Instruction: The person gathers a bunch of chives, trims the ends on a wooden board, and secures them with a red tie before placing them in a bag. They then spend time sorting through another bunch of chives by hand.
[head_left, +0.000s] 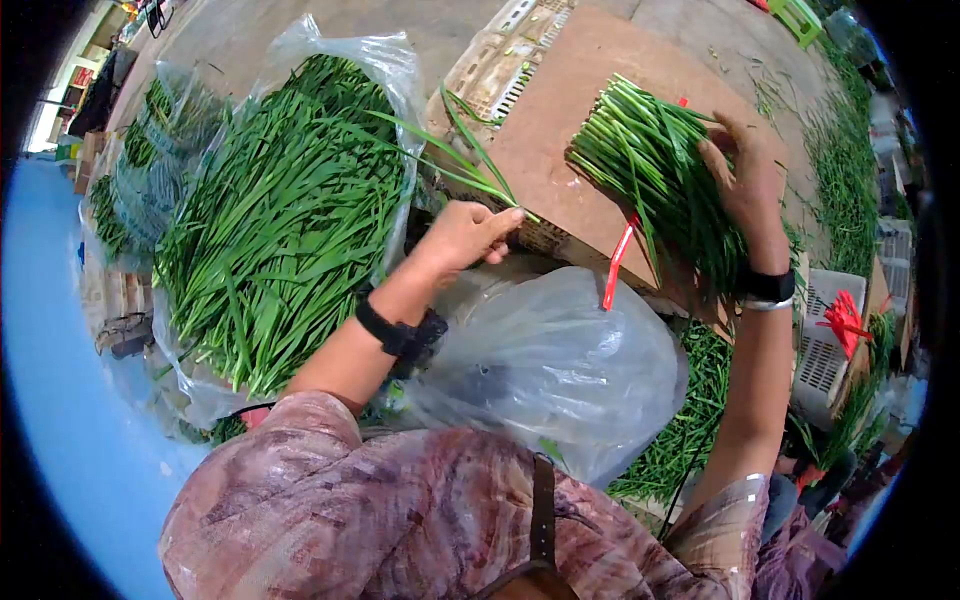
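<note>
My left hand (468,236) pinches a few loose garlic chive stalks (462,170) between thumb and forefinger, their ends fanning up to the left. On a brown board (560,110) lies a thick bundle of garlic chives (655,150), pale cut ends toward the upper left. Beneath the bundle runs a red strip (620,262), one end hanging over the board's front edge. My right hand (742,175) is at the bundle's right side, fingers curved and apart over the leaves, gripping nothing. To the left, a large heap of garlic chives (290,210) fills a clear plastic bag (405,75).
A plastic sheet (560,350) covers my lap. More chives (690,410) lie beside it, below the board. A pale crate (500,60) supports the board. At right are a white basket (825,350), red strips (845,322) and chives strewn on the floor (840,170).
</note>
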